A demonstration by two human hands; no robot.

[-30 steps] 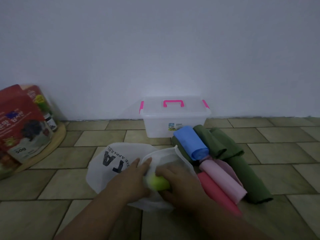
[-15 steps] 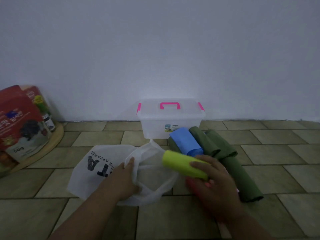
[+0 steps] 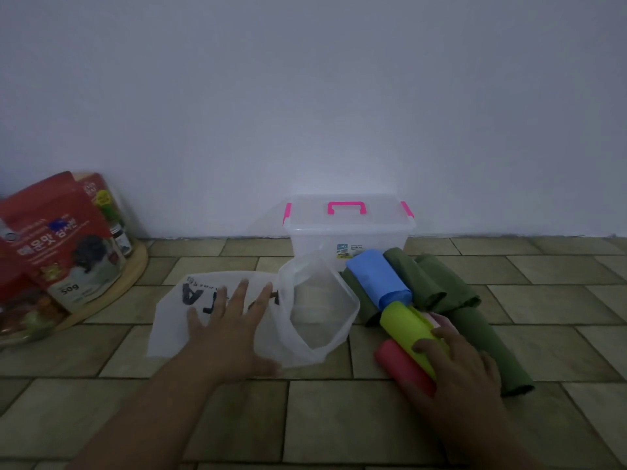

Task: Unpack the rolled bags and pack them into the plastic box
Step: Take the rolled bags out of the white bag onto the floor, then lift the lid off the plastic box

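The lime roll has left the white bag and lies among the other rolls in front of the plastic box, with the right hand curled round it. The left hand presses the bag flat, fingers spread. The bag looks empty, so packing comes next.

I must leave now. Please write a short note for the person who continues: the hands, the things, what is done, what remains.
Left hand: open, flat on the white bag, which looks empty.
Right hand: grips the lime-green roll, laid against the red roll beside the blue roll and green rolls.
Plastic box: behind the rolls, lid on.
Done: rolls unpacked onto the floor. Left: open the box, pack every roll.
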